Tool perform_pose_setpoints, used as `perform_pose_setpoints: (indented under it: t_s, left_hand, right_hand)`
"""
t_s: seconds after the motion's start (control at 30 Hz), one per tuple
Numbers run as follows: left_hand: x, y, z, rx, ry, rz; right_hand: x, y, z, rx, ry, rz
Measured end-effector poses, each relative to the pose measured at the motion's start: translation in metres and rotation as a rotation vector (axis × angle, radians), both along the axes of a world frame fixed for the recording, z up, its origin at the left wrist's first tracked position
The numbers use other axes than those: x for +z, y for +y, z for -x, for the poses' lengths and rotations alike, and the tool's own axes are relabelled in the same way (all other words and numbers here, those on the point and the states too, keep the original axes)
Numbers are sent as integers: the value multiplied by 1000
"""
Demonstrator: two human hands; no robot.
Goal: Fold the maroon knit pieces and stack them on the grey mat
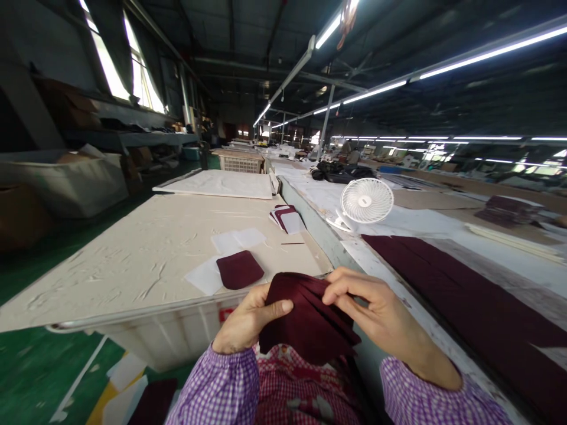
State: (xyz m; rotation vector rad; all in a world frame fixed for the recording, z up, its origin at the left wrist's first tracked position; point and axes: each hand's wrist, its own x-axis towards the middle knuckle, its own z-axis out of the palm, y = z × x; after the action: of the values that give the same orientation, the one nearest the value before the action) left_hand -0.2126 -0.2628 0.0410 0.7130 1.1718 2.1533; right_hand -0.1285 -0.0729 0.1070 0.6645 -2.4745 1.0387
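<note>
A fanned bunch of dark maroon fabric pieces (305,330) is held up in front of my body. My left hand (257,313) grips its left side, thumb laid across the front. At the upper right edge my right hand (363,295) pinches the layers between thumb and fingers. Just beyond my hands, a single maroon fabric piece (240,270) with rounded corners lies on the beige board, partly over white paper sheets (201,275). Farther back on the board is a small stack of maroon and white pieces (287,218).
The beige board (133,248) rests over a white plastic bin (177,336). To the right, a long worktable holds a white fan (367,200) and a long maroon cloth (465,307). White and maroon pieces (153,401) lie low at the left. Another bin (66,183) stands by the windows.
</note>
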Motion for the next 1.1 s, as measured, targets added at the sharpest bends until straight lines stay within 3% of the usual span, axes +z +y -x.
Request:
perform_pose_setpoints:
  t_s: [0.13, 0.3, 0.37, 0.53, 0.63, 0.87, 1.1]
  left_hand:
    - [6, 4, -1, 122, -86, -65]
    - [8, 9, -2, 310, -192, -179]
    - [6, 12, -3, 329, -191, -188]
    - [6, 24, -9, 333, -197, -228]
    - [8, 30, -13, 343, -231, -252]
    - [10, 38, -20, 346, -268, -244]
    - [4, 45, -17, 277, -348, -260]
  right_hand:
    - [-2, 7, -2, -89, -2, -123]
    - [-22, 11, -2, -217, 39, -94]
    - [-33, 4, 3, -260, 188, -70]
    - [-52, -22, 7, -634, 751, -242]
    - [-56, -27, 4, -610, 831, -287]
    - [-49, -17, 11, -572, 693, -232]
    - [-49, -4, 21, -626, 127, -8]
